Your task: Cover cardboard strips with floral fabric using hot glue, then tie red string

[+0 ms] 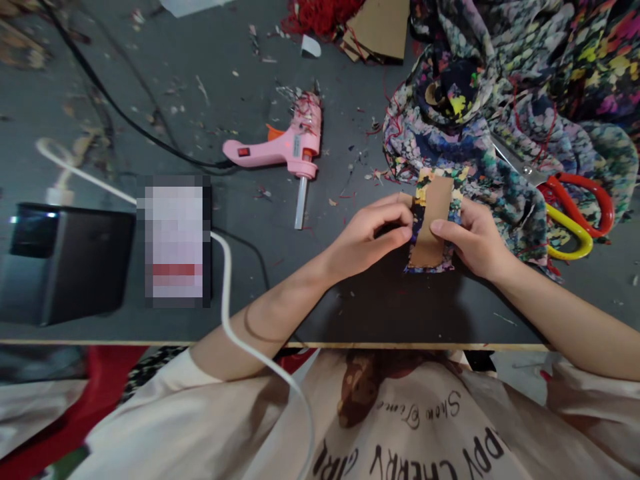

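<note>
The cardboard strip [437, 197] is plain brown, and the cloth piece [419, 221] around it has blotches of yellow, black, purple and blue, while the big cloth pile [510, 100] mixes black, white, pink, green and yellow. The glue gun [303, 140] is pink with an orange trigger [274, 132], and the scissors [535, 175] have silver blades [507, 156], a red handle [607, 207] and a yellow handle [570, 254]. The thread bundle [323, 15] is red, the tabletop [370, 307] is dark grey, and the shirt [240, 427] is cream with black letters [350, 461].

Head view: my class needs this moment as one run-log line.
left hand: at left edge of cardboard strip; right hand: holding it, thumb on top; glue gun: on tabletop; scissors: on patterned fabric
</note>
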### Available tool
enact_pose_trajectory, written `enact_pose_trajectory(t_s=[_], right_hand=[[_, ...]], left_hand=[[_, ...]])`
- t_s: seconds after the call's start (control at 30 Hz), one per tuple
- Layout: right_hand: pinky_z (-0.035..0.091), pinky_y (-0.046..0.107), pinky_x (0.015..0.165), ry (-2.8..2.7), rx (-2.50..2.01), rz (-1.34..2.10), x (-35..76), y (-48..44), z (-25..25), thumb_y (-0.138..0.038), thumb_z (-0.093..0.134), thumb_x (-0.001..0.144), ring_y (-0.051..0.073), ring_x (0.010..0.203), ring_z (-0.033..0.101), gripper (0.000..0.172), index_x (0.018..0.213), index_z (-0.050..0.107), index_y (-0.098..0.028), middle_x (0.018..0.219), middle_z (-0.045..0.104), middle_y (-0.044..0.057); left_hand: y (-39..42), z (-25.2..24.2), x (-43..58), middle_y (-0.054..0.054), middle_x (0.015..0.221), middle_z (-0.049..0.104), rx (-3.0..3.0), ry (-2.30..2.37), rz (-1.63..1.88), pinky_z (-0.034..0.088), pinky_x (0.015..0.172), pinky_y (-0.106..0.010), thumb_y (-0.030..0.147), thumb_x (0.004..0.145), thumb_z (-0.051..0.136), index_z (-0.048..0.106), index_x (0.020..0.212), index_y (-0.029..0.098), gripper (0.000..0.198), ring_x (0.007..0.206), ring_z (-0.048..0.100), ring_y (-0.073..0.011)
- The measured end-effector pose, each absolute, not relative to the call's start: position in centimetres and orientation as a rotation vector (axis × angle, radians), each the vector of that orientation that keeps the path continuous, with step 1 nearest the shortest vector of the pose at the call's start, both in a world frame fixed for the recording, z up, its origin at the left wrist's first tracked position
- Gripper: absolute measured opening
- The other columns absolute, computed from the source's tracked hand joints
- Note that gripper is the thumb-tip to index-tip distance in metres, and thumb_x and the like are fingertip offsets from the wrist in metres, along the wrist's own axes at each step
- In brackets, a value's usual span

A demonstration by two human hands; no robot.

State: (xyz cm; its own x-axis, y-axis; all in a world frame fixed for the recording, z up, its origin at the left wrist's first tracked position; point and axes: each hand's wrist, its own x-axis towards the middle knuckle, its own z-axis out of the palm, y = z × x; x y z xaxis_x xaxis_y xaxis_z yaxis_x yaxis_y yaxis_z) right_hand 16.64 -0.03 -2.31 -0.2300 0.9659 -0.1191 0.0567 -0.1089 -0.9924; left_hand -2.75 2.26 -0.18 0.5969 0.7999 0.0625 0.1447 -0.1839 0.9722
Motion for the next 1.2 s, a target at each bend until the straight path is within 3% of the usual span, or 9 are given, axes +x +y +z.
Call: enact_pose_trajectory(t_s=[0.27,0.43,0.6,0.83,1.03,1.2], right_hand=[[0.046,0.025,0.055,-1.376,-1.257,1.441,16.8,-0.1,-2.4,-0.04,0.066,0.082,0.012,0.059,0.047,0.028,0.103,0.069,-0.021,0.068,0.055,-0.002],[0.046,0.027,0.058,-1.513,-1.307,1.303,16.6,-0.1,-1.6,-0.043,0.066,0.081,0.014,0.063,0.048,0.025,0.088,0.067,-0.019,0.07,0.054,0.0],[0.042,0.026,0.055,-1.652,-1.273,1.201,16.7,-0.2,-1.2,-0.047,0.061,0.086,0.014,0.061,0.046,0.033,0.101,0.068,-0.019,0.068,0.054,0.0],[0.037,0.025,0.05,-1.713,-1.243,1.12,16.8,-0.4,-1.7,-0.06,0.055,0.089,0.013,0.057,0.043,0.042,0.088,0.063,-0.02,0.063,0.049,-0.001],[0.042,0.026,0.056,-1.737,-1.17,1.13,16.6,-0.3,-1.3,-0.052,0.057,0.089,0.015,0.065,0.051,0.034,0.089,0.062,-0.018,0.073,0.059,0.002],[0.045,0.027,0.059,-1.743,-1.175,1.172,16.6,-0.3,-1.1,-0.047,0.06,0.088,0.016,0.068,0.054,0.029,0.092,0.064,-0.018,0.075,0.062,0.002]], left_hand=[[2.2,-0.4,-2.9,-0.001,0.077,0.048,1.725,0.788,0.709,0.041,0.074,-0.028,0.04,0.093,0.054,0.049,0.071,0.019,0.032,0.076,0.048,-0.0151],[2.2,-0.7,-2.8,0.0,0.076,0.047,1.745,0.782,0.73,0.039,0.071,-0.027,0.043,0.094,0.055,0.047,0.069,0.018,0.036,0.074,0.047,-0.0145],[2.2,-0.9,-2.8,0.0,0.076,0.046,1.75,0.756,0.768,0.036,0.069,-0.026,0.044,0.095,0.055,0.046,0.069,0.018,0.038,0.073,0.045,-0.0139],[2.1,-1.0,-2.7,0.0,0.077,0.046,1.718,0.746,0.775,0.035,0.068,-0.025,0.032,0.091,0.058,0.045,0.067,0.018,0.03,0.074,0.046,-0.0132],[2.0,-1.0,-2.6,0.0,0.079,0.047,1.705,0.786,0.766,0.035,0.069,-0.025,0.02,0.083,0.058,0.044,0.065,0.018,0.023,0.075,0.046,-0.0132],[2.1,-0.7,-2.6,0.0,0.076,0.045,1.717,0.838,0.722,0.036,0.068,-0.026,0.024,0.081,0.056,0.043,0.062,0.018,0.024,0.074,0.046,-0.0141]])
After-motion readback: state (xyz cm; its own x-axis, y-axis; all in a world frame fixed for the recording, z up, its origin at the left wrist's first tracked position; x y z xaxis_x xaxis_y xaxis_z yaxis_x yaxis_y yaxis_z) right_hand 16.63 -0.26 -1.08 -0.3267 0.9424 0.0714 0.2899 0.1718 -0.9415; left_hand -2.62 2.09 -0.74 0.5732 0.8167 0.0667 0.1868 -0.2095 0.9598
